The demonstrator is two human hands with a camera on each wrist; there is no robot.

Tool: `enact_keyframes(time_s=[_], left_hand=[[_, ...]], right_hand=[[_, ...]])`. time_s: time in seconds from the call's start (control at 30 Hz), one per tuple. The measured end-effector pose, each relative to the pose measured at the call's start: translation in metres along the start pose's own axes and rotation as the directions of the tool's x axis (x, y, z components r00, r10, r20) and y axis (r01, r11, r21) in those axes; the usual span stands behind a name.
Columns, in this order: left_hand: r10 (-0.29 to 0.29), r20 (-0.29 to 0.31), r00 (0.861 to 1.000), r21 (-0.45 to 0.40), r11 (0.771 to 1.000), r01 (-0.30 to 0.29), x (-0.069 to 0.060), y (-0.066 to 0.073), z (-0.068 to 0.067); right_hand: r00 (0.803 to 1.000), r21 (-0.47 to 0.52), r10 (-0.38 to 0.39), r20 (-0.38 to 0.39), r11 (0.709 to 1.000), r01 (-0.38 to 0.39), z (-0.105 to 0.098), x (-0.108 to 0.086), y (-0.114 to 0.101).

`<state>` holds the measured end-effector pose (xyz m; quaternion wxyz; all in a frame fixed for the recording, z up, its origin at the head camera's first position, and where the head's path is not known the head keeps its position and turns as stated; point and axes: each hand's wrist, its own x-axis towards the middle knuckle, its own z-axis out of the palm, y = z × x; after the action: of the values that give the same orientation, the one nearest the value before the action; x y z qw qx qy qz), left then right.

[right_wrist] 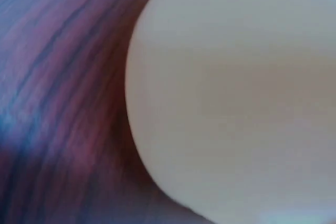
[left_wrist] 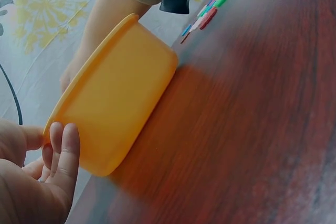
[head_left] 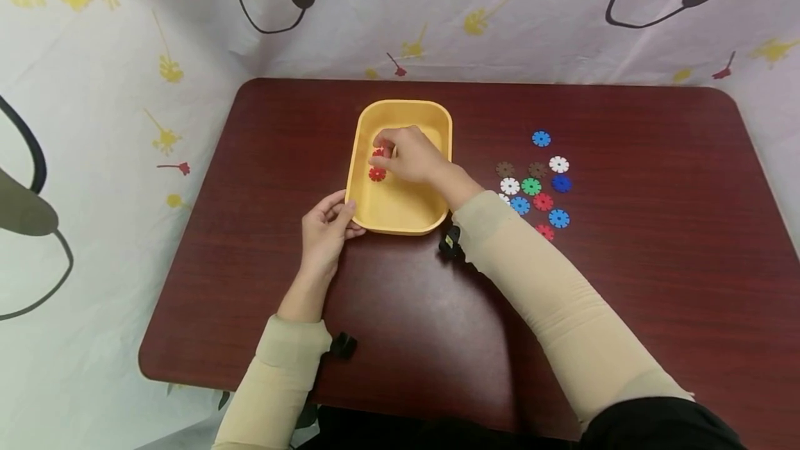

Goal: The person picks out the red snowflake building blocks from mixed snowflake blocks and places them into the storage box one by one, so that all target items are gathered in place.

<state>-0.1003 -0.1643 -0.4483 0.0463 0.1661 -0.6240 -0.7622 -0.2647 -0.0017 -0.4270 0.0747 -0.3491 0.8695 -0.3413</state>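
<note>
A yellow tray (head_left: 400, 217) stands left of the table's middle. The left hand (head_left: 326, 231) grips its near left corner, thumb on the rim; in the left wrist view that hand (left_wrist: 44, 169) pinches the rim of the yellow tray (left_wrist: 115, 93). Inside the tray, the right hand (head_left: 412, 156) pinches a red disc (head_left: 380, 153) between thumb and curled fingers. Another red disc (head_left: 377, 174) lies on the tray floor just below. The right wrist view shows mostly a pale blurred surface, with no fingers visible.
Right of the tray, notched discs lie loosely grouped on the table (head_left: 656, 262): blue (head_left: 541, 138), white (head_left: 559, 164), brown (head_left: 537, 170), green (head_left: 531, 186) and red (head_left: 543, 201). The right sleeve (head_left: 550, 290) partly covers the nearest ones.
</note>
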Motion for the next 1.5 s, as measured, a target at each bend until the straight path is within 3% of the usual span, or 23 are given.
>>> enact_keyframes(time_s=[0.43, 0.67, 1.0, 1.5], left_hand=[[-0.019, -0.023, 1.0, -0.022, 1.0, 0.018, 0.0, 0.0, 0.002], [-0.017, -0.022, 1.0, -0.027, 0.999, 0.017, 0.0, -0.001, 0.001], [-0.018, -0.009, 1.0, -0.026, 1.0, 0.018, 0.0, -0.001, 0.0], [-0.03, -0.012, 0.999, -0.026, 0.999, 0.03, 0.0, 0.0, 0.001]], right_hand=[[0.988, 0.146, 0.001, -0.155, 0.989, 0.021, -0.026, -0.019, 0.004], [0.982, 0.123, 0.031, -0.185, 0.992, -0.008, -0.035, -0.029, 0.011], [0.965, 0.096, 0.014, -0.261, 0.995, 0.012, -0.043, -0.042, 0.02], [0.954, 0.079, 0.027, -0.298, 0.997, -0.003, -0.058, -0.064, 0.034]])
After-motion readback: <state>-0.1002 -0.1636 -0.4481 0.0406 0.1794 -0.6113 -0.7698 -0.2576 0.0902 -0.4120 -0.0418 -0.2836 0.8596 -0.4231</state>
